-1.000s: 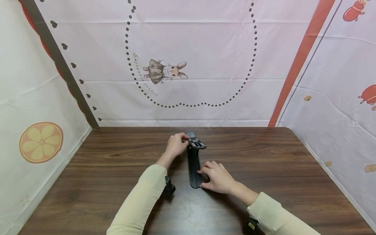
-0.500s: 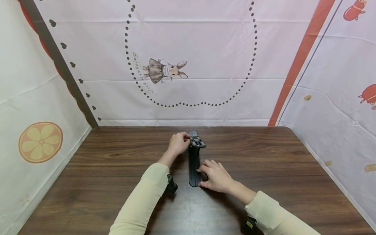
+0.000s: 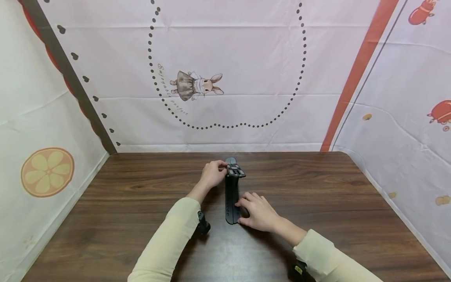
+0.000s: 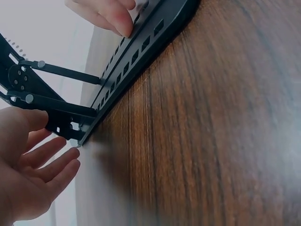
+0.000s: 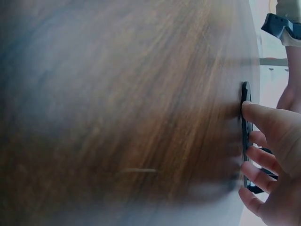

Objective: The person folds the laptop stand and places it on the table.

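A black folding stand (image 3: 231, 201) lies lengthwise on the wooden table, its long slotted base (image 4: 136, 56) flat and a hinged support (image 4: 59, 101) raised at the far end. On top of that support sits a small plate (image 3: 235, 170) with pale pads. My left hand (image 3: 212, 173) pinches the raised part from the left, thumb over it and the other fingers spread below. At the near end, my right hand (image 3: 260, 212) grips the base along its right edge with thumb and fingertips. Its fingertips show on the slotted base in the left wrist view.
The brown table (image 3: 141, 184) ends at a curtain (image 3: 260, 58) printed with a rabbit and dots. More printed cloth hangs at the left and right. A black wrist camera (image 3: 202, 224) sits on the left sleeve, another (image 3: 299, 270) on the right.
The stand has turned slightly, its base now nearly in line with the view, and has shifted a little away. Both hands keep their places on it.
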Tool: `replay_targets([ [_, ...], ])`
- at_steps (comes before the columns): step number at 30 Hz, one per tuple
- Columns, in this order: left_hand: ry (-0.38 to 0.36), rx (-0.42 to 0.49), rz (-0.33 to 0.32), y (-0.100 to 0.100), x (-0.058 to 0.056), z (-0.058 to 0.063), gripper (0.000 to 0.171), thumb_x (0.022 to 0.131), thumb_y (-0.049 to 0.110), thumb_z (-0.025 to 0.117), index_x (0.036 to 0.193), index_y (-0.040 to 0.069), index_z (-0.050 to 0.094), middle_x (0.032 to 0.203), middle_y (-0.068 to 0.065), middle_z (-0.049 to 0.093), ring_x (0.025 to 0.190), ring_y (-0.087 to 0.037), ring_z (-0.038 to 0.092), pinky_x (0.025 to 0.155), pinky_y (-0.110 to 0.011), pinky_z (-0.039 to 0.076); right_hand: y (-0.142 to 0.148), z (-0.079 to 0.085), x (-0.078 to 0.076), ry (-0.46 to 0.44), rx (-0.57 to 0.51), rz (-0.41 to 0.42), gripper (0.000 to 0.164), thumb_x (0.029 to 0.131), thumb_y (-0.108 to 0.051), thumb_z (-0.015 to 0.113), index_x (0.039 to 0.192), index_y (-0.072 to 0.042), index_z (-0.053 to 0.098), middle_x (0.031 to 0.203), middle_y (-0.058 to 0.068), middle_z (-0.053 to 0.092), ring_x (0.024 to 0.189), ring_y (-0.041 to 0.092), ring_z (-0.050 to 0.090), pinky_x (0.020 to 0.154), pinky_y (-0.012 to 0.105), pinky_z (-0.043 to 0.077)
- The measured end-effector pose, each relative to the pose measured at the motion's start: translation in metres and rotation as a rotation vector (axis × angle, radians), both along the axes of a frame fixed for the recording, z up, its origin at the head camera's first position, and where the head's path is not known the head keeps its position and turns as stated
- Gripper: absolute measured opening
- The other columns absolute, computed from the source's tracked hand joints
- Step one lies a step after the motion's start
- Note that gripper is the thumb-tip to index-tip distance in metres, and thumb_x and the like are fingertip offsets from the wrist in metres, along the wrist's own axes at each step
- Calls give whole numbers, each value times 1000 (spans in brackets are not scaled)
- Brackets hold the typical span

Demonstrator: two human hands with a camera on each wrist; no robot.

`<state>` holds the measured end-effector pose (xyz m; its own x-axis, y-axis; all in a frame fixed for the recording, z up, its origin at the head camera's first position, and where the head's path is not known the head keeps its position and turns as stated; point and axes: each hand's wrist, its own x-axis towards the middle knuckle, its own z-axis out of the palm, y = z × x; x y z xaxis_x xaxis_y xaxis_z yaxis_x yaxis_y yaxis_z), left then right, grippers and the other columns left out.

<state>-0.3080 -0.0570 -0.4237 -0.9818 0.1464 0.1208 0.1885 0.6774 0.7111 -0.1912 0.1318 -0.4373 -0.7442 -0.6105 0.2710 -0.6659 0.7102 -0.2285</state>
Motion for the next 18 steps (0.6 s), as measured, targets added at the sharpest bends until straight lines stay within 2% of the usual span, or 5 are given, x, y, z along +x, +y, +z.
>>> replay_targets([
  [9,-38,-35,-98,-7,9,1,38,93,19,52,131,12,52,126,-9,58,112,-24,57,89,-41,47,5,4,-7,-86,-34,28,26,83,-22,67,108,-14,65,106,2,61,100,22,56,78,44,46],
  [18,12,-45,-83,-15,22,9,30,90,16,57,120,12,60,118,-6,63,106,-22,60,91,-39,46,13,7,-19,-105,-192,4,25,83,-13,66,107,-5,63,103,6,64,95,19,62,79,36,51],
])
